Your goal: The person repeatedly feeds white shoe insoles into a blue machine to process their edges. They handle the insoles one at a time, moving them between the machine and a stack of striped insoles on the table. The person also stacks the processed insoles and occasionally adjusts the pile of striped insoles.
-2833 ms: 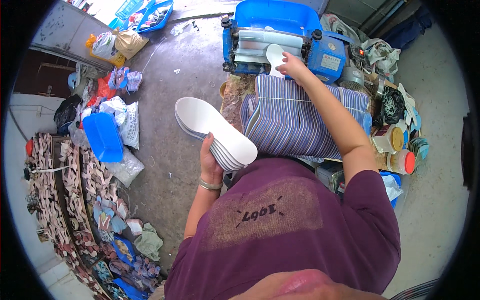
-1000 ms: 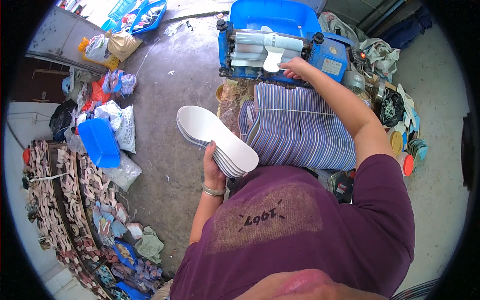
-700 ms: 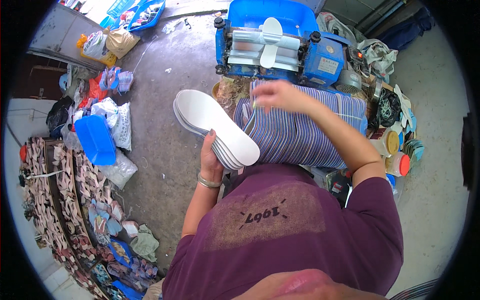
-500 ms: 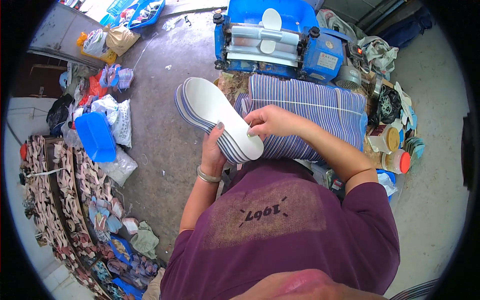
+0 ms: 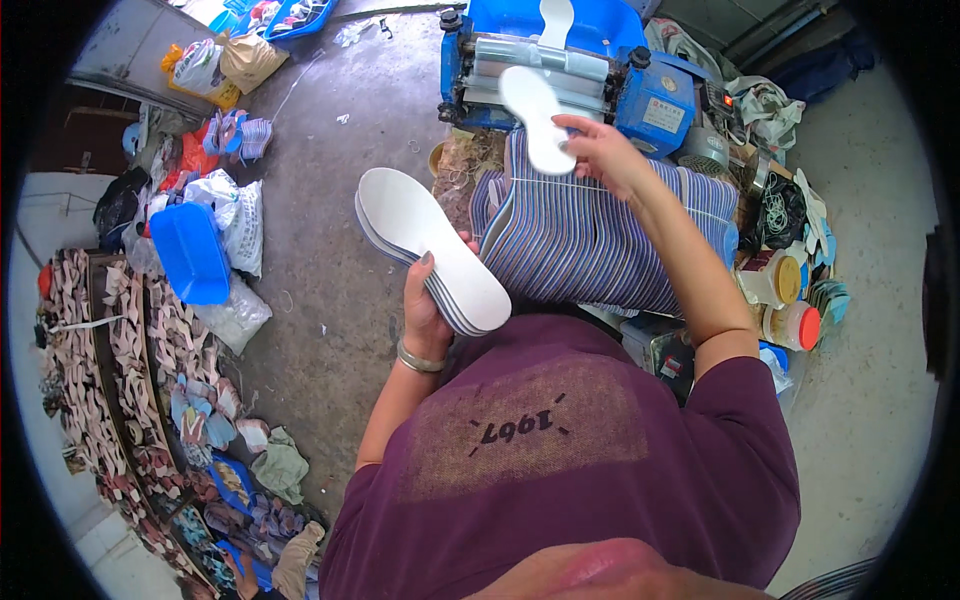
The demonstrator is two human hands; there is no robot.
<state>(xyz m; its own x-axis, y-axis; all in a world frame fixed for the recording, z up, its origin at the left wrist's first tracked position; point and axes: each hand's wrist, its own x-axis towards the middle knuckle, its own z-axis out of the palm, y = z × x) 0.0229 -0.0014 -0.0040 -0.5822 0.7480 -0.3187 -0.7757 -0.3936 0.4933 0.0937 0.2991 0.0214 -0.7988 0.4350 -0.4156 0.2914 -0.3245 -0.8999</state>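
My left hand [image 5: 428, 310] is wrapped round a small stack of white insoles with blue edges [image 5: 415, 215], thumb on top, over the floor left of a long bundle. My right hand [image 5: 603, 155] pinches the near end of a single white insole [image 5: 538, 115], its wide end pointing at the metal rollers [image 5: 540, 57] of a blue machine [image 5: 655, 100]. Another white insole [image 5: 556, 22] lies at the far side of the rollers. Below my right hand, the long bundle of striped blue-edged insoles [image 5: 600, 235] is tied with string.
To the right stand jars with yellow [image 5: 787, 280] and red lids [image 5: 808, 325]. On the left are a blue tub [image 5: 190, 255], plastic bags [image 5: 235, 330] and shelves of shoe parts [image 5: 130, 400]. Part of another person's hand [image 5: 243, 575] shows at the lower left.
My right hand has lifted one insole off the stack and carried it forward to the rollers. The insole at the machine has passed farther to the back. My left hand stays round the stack.
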